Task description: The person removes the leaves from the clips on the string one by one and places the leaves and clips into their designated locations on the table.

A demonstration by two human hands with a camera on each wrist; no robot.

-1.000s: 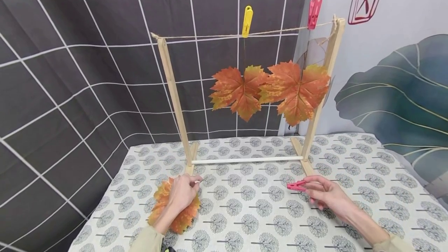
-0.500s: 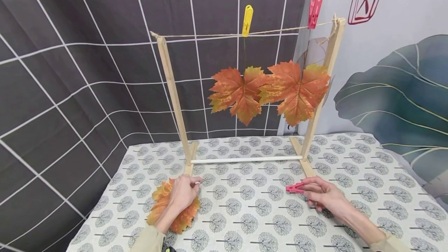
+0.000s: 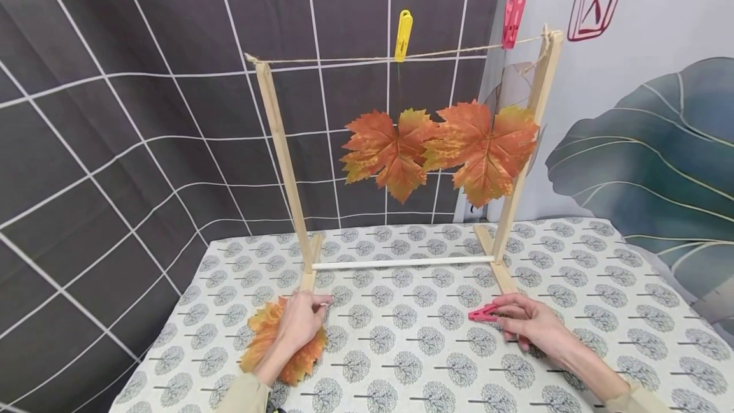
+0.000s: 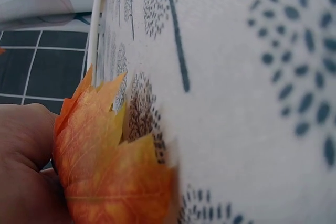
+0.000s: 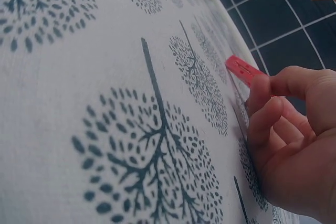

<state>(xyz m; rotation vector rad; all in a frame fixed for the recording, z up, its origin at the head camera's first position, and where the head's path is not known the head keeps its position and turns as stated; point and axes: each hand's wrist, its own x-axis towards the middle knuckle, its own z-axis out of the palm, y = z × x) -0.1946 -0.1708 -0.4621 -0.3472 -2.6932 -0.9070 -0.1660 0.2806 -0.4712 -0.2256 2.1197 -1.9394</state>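
My left hand [image 3: 302, 318] pinches an orange maple leaf [image 3: 264, 330] low over the near left of the cloth; in the left wrist view the leaf [image 4: 113, 166] lies against the thumb side of the hand [image 4: 23, 156], its stem hidden. Between thumb and fingertips, my right hand [image 3: 536, 324] holds a pink clothespin [image 3: 483, 313] by one end, just above the cloth at the right. The right wrist view shows the clothespin [image 5: 244, 71] sticking out past the fingertips of the hand [image 5: 299, 135].
Behind the hands stands a wooden frame [image 3: 282, 158] with a white bottom rod [image 3: 401, 262] and a twine line [image 3: 344, 59] across its top. A yellow clothespin [image 3: 403, 36] and a pink one [image 3: 513, 21] sit on the twine, with a leaf [image 3: 392, 152] and another leaf [image 3: 484, 152] hanging below.
Both hands keep their holds and have hardly moved. The clothespin in the right hand sits very slightly lower in view and is tilted a little more.
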